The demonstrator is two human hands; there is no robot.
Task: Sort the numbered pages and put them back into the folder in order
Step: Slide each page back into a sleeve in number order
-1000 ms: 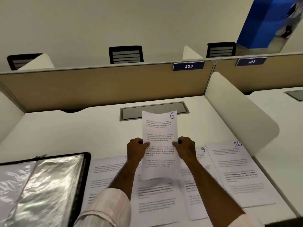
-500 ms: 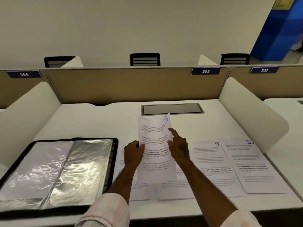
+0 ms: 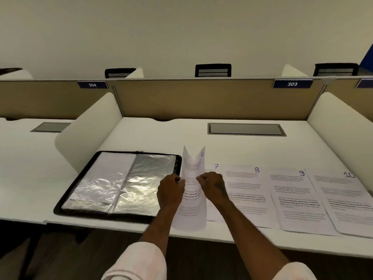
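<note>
I hold page 6 (image 3: pixel 193 211) upright above the desk, bowed inward between both hands. My left hand (image 3: pixel 170 189) pinches its left edge and my right hand (image 3: pixel 212 185) pinches its right edge. Just left of it lies the open black folder (image 3: pixel 66 201) with shiny plastic sleeves; a white sheet sits in its left sleeve. To the right, pages 7 (image 3: pixel 214 214), 8 (image 3: pixel 245 190), 9 (image 3: pixel 292 190) and 10 (image 3: pixel 341 188) lie flat in a row on the white desk (image 3: pixel 161 136), overlapping slightly. Page 7 is mostly hidden behind page 6 and my right hand.
White curved dividers (image 3: pixel 88 126) stand at both sides of the desk, with a tan back panel (image 3: pixel 201 98) labelled 303. A grey cable hatch (image 3: pixel 245 129) is set into the desk behind the pages. Chair backs show beyond the panel.
My view has swung left, bringing the whole folder into sight. Page 6 has moved left toward the folder's right edge and curled more; my right hand went from pointing fingers to pinching the page.
</note>
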